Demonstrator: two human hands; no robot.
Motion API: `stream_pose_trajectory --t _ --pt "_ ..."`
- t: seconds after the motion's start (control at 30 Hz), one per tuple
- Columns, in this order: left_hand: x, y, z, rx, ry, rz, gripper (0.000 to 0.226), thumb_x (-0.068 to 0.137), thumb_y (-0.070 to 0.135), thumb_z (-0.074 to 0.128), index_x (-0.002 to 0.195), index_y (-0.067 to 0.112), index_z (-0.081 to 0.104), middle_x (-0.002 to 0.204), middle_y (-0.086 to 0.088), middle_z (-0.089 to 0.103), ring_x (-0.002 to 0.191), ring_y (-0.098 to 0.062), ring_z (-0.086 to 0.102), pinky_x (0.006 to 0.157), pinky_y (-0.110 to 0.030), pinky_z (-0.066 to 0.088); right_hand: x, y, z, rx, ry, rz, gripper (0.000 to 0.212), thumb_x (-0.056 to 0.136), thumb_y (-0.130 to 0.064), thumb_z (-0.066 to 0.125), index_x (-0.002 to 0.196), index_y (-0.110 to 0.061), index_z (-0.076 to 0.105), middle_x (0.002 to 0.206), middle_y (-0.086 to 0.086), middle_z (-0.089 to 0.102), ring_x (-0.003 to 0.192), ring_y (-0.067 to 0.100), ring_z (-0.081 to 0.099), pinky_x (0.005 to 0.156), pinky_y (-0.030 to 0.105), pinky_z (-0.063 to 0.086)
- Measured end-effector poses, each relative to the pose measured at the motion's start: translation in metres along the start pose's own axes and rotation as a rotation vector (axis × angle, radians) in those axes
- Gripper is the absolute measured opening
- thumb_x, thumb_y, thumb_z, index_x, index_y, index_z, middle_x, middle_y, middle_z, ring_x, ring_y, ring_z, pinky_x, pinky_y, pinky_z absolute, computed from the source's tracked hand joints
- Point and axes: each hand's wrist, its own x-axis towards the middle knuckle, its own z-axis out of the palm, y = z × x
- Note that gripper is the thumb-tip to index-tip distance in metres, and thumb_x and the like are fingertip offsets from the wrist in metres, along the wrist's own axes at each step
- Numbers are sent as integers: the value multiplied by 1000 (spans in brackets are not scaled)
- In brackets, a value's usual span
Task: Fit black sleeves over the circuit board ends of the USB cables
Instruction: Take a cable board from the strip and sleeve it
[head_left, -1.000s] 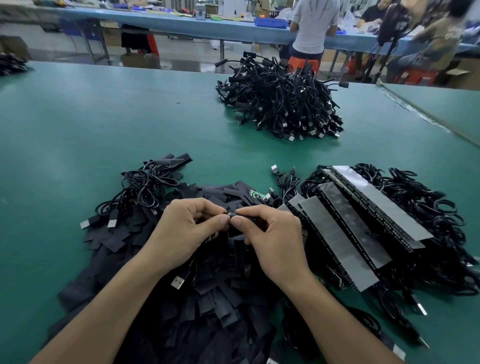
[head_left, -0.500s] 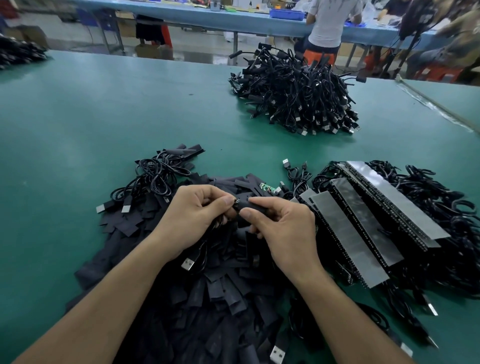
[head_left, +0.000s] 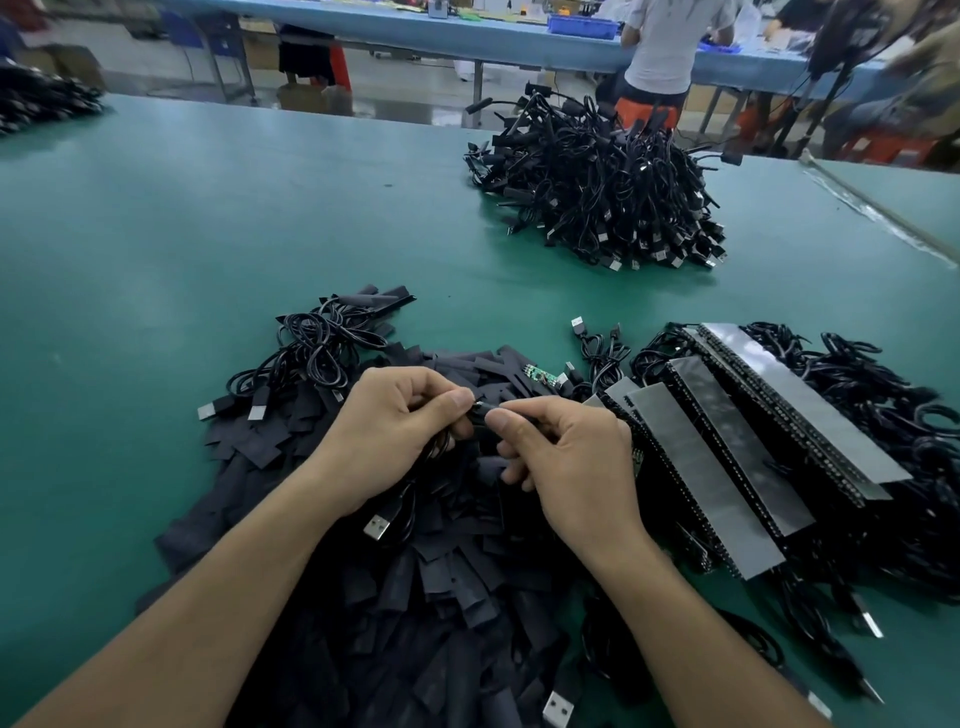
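Sleeve (head_left: 484, 409): thin, soft, flattens easily. Your right hand (head_left: 566, 457) pinches it, left hand (head_left: 395, 431) pinches the cable (head_left: 377, 526); grip beside its mouth.

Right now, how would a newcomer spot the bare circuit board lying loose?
On the green table, find the near heap of flat black sleeves. At its far edge, just beyond the right hand and left of the grey-taped strips, lies the small circuit board: the only bright green piece among black parts.

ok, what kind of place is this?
Likely an electronics assembly workshop: a heap of USB cables on a green work table, loose black sleeves piled in front, workers at a blue bench.
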Motion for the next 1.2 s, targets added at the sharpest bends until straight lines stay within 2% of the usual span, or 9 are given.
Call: stream_pose_trajectory --t 0.17,0.3,0.43,0.53,0.67,0.83,0.97,1.1,1.2 --pt "1 -2 1 38 20 26 20 92 18 69 73 16 72 64 -3 72 52 -13 57 49 -20 46 1 3 0 -74 27 -10 4 85 -29 76 89 -30 74 61 -11 69 50 6 65 52 15 49" --pt "1 -4 1 76 12 37 23 92 19 69 70 22 72 65 0 73 52 -5 58 52 -16 46 1 3 0 -155 39 -42 22 81 -26 81 101 -18 77 61 -17 65 59 3 67 59 13 52" --pt "2 -4 0 64 19 33 25 92 20 69 68 23 73 66 -1 73 51 -8 56 51 -18 46 -1 4 2 -156 39 -51 27 80 -27 81 105 -17 76 67 -19 65 62 1 67 62 16 55" --pt "3 -6 -1 65 12 30 22 92 22 69 71 23 74 66 -3 72 51 -12 54 50 -21 45 0 4 1 -155 34 -59 22 84 -27 78 103 -18 77 65 -19 66 54 1 65 56 9 48" --pt "3 -6 0 71 -5 42 21 93 24 69 72 25 74 67 -1 73 53 -11 55 51 -21 45 2 4 0 -121 43 -40 9 86 -25 75 94 -22 77 64 -17 68 49 5 64 51 10 44" --pt "3 -6 0 101 -23 52 19 92 26 70 73 29 74 67 -2 73 56 -17 56 57 -33 45 3 5 -1 -134 15 -65 7 86 -25 76 93 -24 76 59 -27 63 53 -1 63 54 5 43" --pt "3 -8 1 104 -66 44 15 91 28 70 77 24 73 67 -2 73 56 -19 54 59 -36 44 3 5 -1 -153 -25 -81 10 86 -24 76 96 -23 77 69 -24 68 59 -5 63 59 6 44" --pt "3 -9 1 78 -75 50 14 89 31 70 77 26 75 68 -2 73 57 -18 56 58 -32 44 2 5 0 -93 -5 -68 9 86 -20 76 94 -20 78 68 -25 68 57 -6 63 53 5 44" --pt "3 -9 1 35 -87 57 12 88 23 72 77 23 76 69 -3 74 58 -7 62 57 -18 48 3 5 0 -72 12 -56 11 85 -19 77 95 -20 77 66 -25 66 58 -6 63 54 5 45"
